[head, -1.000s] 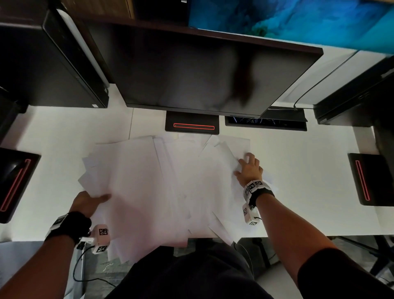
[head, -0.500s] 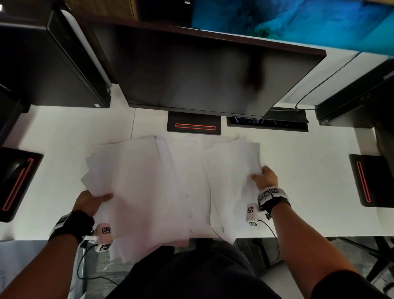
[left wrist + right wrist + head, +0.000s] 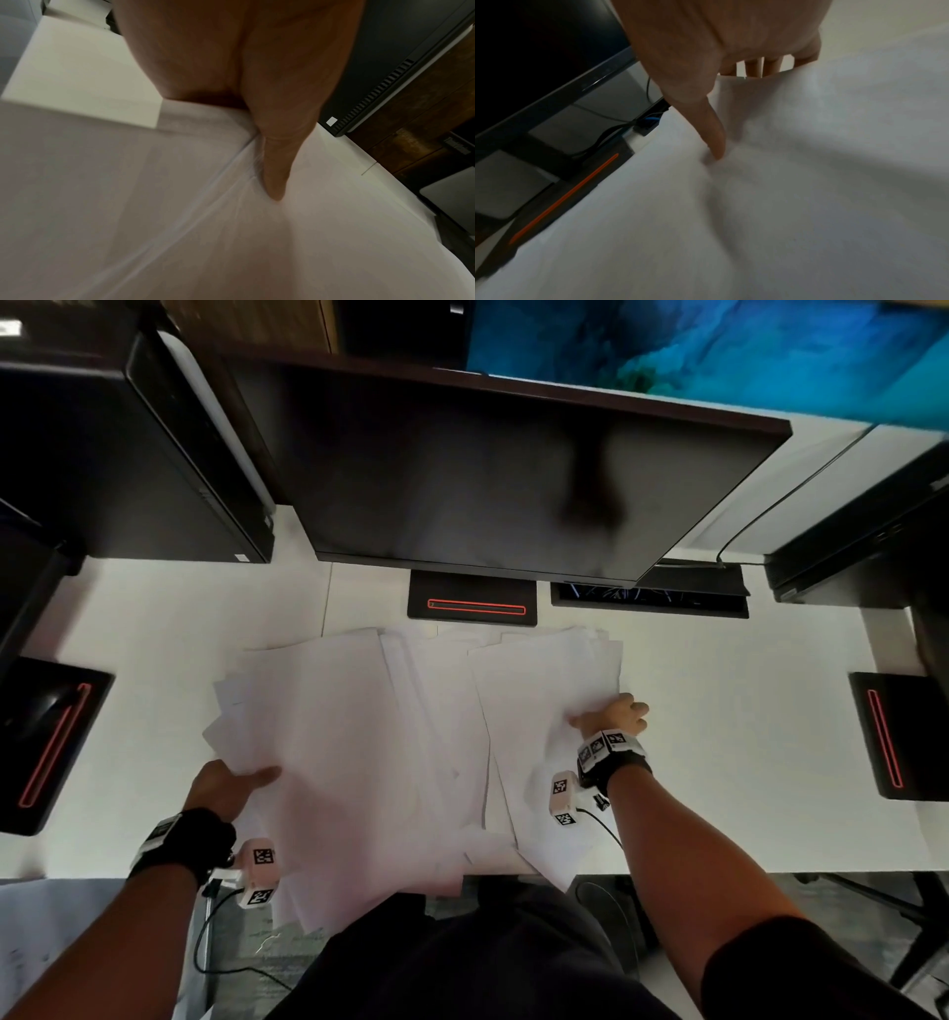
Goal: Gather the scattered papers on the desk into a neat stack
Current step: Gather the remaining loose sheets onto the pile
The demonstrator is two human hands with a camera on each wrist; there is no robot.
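While pinching papers (image 3: 359, 752), both hands

The left hand (image 3: 246, 67) fills the top of the frame, its thumb (image 3: 276, 174) lying on top of overlapping white papers (image 3: 154, 203). A bare patch of white desk (image 3: 77, 67) shows beyond them. A black computer case (image 3: 385, 67) stands at the right.
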